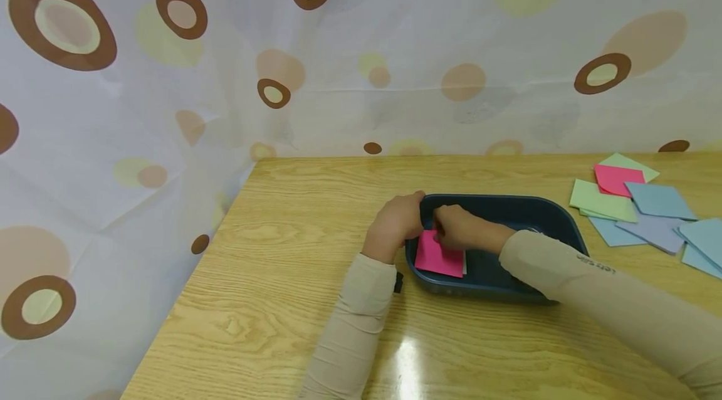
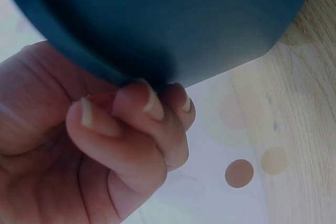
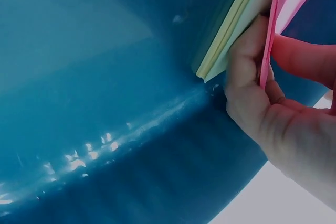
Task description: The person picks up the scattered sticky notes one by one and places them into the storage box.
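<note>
My left hand [image 1: 397, 224] grips the left end of a dark blue plastic tub [image 1: 507, 207], its fingers curled at the rim [image 2: 84, 59]. Inside the tub, my right hand [image 1: 458, 227] pinches a bright pink sticky note [image 1: 437, 257] between thumb and fingers. The right wrist view shows the pink sheet [image 3: 269, 43] standing nearly edge-on in that pinch. Just beside it a small stack of pale green and yellowish notes [image 3: 231, 32] leans on the tub's inside. Some of this stack is hidden behind the pink note in the head view.
To the right of the tub, a loose spread of blue notes [image 1: 660, 200], green notes [image 1: 603, 199], a pink note [image 1: 617, 179] and a lilac note [image 1: 657, 234] lies on the wooden table [image 1: 282, 262]. A patterned sheet [image 1: 338, 118] hangs behind and to the left.
</note>
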### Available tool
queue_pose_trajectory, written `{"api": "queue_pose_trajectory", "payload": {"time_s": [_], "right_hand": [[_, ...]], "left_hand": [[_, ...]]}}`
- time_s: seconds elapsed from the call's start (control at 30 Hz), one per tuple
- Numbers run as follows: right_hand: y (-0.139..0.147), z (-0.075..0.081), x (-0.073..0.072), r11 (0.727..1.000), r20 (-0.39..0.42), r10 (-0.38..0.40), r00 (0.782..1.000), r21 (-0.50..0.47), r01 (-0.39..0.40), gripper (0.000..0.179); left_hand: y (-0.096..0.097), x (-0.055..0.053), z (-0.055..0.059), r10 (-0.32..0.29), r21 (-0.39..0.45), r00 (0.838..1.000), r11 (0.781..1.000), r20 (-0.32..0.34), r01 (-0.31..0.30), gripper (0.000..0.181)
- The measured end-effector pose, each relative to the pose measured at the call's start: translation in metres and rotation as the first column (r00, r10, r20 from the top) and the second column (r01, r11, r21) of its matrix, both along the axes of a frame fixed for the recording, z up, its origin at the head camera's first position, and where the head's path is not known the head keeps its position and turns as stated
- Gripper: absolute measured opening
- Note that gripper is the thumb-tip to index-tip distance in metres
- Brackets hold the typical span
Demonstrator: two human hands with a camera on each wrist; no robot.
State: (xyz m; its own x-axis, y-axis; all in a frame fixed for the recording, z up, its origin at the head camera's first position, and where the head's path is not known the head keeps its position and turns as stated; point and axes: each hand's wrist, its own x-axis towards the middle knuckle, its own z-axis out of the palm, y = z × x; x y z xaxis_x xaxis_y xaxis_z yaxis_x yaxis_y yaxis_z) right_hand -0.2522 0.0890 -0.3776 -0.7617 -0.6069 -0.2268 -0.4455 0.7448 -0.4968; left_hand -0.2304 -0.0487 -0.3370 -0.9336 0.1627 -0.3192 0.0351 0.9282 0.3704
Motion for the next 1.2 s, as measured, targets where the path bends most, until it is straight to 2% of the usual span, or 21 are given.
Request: {"api": "queue_pose_trajectory", "payload": {"time_s": [0.23, 0.5, 0.6, 0.7, 0.77, 0.83, 0.97, 1.03, 1.2], "right_hand": [[-0.002, 0.001, 0.002, 1.0, -0.076, -0.008, 0.997, 0.017, 0.009, 0.01], [-0.004, 0.002, 0.006, 0.997, -0.197, -0.018, 0.98, 0.07, 0.032, 0.014], [-0.002, 0.001, 0.006, 0.999, -0.205, 0.005, 0.979, 0.037, 0.003, 0.014], [0.002, 0.002, 0.006, 0.998, -0.165, 0.054, 0.985, -0.028, -0.059, 0.004], [0.005, 0.005, 0.007, 0.994, -0.116, 0.103, 0.988, -0.03, -0.107, 0.017], [0.008, 0.01, 0.008, 0.99, -0.059, 0.141, 0.988, 0.007, -0.141, 0.044], [0.01, 0.02, 0.013, 0.974, 0.015, 0.162, 0.987, 0.159, -0.163, 0.084], [0.009, 0.021, 0.014, 0.964, 0.021, 0.162, 0.987, 0.21, -0.163, 0.088], [0.008, 0.018, 0.016, 0.949, 0.004, 0.178, 0.984, 0.264, -0.173, 0.082]], "left_hand": [[0.001, -0.001, 0.001, -0.023, -0.019, 0.999, 1.0, -0.027, 0.023, 0.059], [0.0, -0.001, 0.001, -0.017, -0.015, 0.999, 1.0, -0.027, 0.017, 0.057], [0.0, 0.0, 0.001, -0.014, -0.007, 1.0, 1.0, -0.019, 0.014, 0.057], [0.0, 0.0, 0.001, -0.015, 0.007, 1.0, 1.0, -0.006, 0.015, 0.058], [0.0, 0.0, 0.0, -0.014, 0.02, 1.0, 1.0, 0.005, 0.014, 0.059], [0.001, 0.0, 0.0, -0.008, 0.026, 1.0, 1.0, 0.016, 0.008, 0.06], [0.001, -0.001, 0.0, 0.007, 0.029, 1.0, 1.0, 0.027, -0.008, 0.063], [0.001, 0.0, 0.001, 0.006, 0.024, 1.0, 1.0, 0.023, -0.007, 0.063], [0.002, 0.0, 0.001, 0.007, 0.015, 1.0, 1.0, 0.022, -0.007, 0.064]]}}
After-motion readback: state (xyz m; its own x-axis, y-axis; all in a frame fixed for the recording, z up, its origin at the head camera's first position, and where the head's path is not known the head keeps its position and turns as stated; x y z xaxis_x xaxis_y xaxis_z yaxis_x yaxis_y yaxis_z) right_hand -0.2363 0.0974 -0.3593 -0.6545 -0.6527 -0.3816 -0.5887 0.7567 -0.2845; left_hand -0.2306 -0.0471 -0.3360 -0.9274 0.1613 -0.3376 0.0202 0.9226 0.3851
